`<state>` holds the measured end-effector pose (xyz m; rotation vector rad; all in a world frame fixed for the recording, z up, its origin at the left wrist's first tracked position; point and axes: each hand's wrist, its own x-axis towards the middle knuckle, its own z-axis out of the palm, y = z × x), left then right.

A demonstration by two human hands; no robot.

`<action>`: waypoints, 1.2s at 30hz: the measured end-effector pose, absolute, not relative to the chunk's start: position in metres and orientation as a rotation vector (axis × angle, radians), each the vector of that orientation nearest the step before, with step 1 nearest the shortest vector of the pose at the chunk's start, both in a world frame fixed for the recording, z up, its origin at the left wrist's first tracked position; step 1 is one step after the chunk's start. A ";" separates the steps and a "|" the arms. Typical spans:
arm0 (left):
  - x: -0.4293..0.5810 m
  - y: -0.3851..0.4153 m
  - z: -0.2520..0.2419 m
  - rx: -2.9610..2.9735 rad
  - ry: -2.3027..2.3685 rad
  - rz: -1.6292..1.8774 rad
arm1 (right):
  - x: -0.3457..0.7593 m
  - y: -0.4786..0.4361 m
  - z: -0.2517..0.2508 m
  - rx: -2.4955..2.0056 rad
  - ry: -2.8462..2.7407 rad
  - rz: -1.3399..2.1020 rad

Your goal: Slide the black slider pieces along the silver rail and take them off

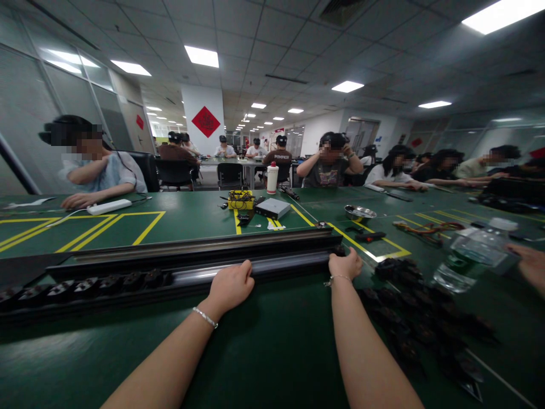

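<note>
A long black metal channel point(272, 264) lies across the table in front of me, its inner face shiny. Several black socket modules point(113, 280) sit in a row in its left part. My left hand point(232, 288) is closed over the channel's near edge, about midway along. At the right end of the channel, my right hand point(346, 264) pinches a small black socket module point(339, 250), mostly hidden by the fingers. Behind the channel runs a second dark rail point(204, 246). A heap of loose black socket modules point(409, 307) lies to the right of my right hand.
A water bottle point(474, 255) stands at the right, near another person's hand point(528, 264). Farther back are a metal bowl point(360, 213), a grey box point(273, 208), a yellow box with cables point(240, 200) and a white bottle point(271, 178). Several people sit around the tables.
</note>
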<state>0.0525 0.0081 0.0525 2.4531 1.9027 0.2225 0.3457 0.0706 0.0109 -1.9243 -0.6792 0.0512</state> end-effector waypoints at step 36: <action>0.053 0.009 0.050 2.467 1.905 0.218 | 0.351 0.072 0.016 -1.985 -0.600 0.105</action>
